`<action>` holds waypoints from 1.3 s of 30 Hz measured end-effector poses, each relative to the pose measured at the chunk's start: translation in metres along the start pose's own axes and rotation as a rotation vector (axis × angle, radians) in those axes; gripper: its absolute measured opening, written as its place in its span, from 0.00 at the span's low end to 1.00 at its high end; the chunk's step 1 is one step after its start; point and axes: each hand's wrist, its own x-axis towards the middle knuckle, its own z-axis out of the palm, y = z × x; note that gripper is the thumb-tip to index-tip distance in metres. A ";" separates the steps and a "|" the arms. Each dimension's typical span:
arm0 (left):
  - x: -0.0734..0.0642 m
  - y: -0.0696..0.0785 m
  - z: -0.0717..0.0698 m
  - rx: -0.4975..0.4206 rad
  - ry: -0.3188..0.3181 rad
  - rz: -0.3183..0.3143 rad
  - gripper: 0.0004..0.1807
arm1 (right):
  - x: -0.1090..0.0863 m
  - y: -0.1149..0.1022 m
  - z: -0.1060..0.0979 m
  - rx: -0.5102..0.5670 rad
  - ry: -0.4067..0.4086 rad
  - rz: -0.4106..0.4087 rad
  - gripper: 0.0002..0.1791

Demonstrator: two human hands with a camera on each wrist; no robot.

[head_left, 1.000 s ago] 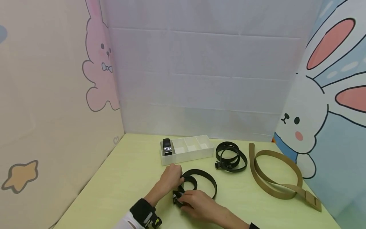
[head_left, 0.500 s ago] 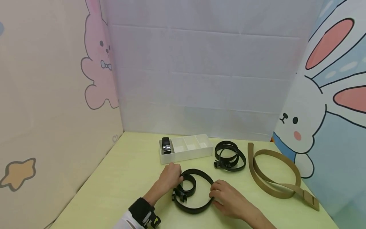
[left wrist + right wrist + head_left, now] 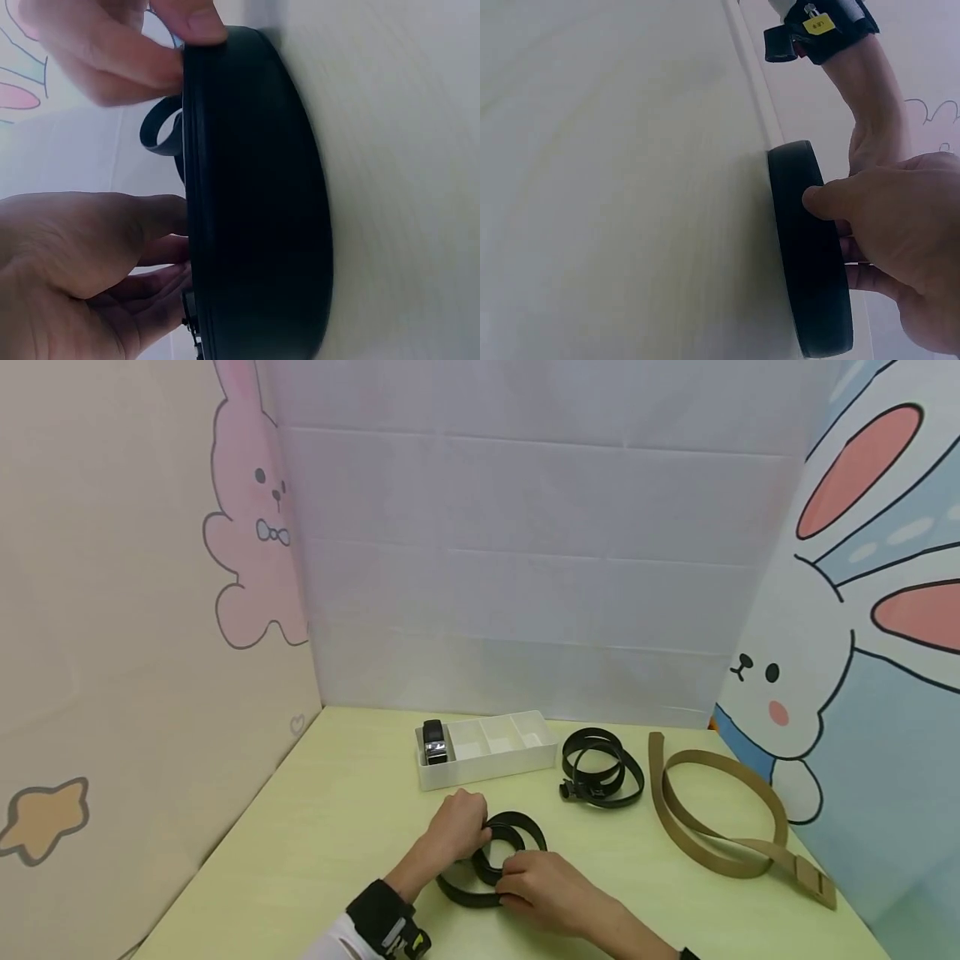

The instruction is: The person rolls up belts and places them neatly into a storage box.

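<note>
A black belt (image 3: 467, 898), partly coiled, stands on its edge on the table between both hands. My left hand (image 3: 459, 827) grips the inner coil at its upper left. With thumb and fingers, my right hand (image 3: 551, 889) pinches the outer loop at the lower right. In the left wrist view the broad black strap (image 3: 259, 195) runs past the left hand (image 3: 67, 277), whose fingers are inside the loop. The thumb of the right hand (image 3: 907, 232) presses on the strap's outer face in the right wrist view. The buckle is hidden in the head view.
Behind the hands stands a white divided tray (image 3: 487, 770) with a rolled black belt (image 3: 435, 743) in its left compartment. To the right lie another coiled black belt (image 3: 630, 789) and a loosely looped tan belt (image 3: 712, 860). Printed cloth walls enclose the table (image 3: 337, 793).
My right hand went from the buckle to the loop's right side, then back leftward with the strap. The outer loop is now smaller. My left hand keeps its grip, shifted slightly right.
</note>
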 end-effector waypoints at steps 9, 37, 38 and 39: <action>-0.003 0.001 -0.001 0.005 -0.008 0.020 0.36 | 0.006 -0.006 -0.009 0.138 -0.061 0.118 0.04; -0.003 0.003 0.003 -0.053 -0.104 0.116 0.16 | 0.024 0.054 -0.007 0.247 -0.125 0.491 0.05; -0.003 0.003 0.003 -0.052 -0.104 0.121 0.16 | 0.025 0.054 -0.007 0.253 -0.125 0.485 0.05; -0.003 0.003 0.003 -0.051 -0.104 0.126 0.16 | 0.026 0.054 -0.006 0.258 -0.127 0.481 0.04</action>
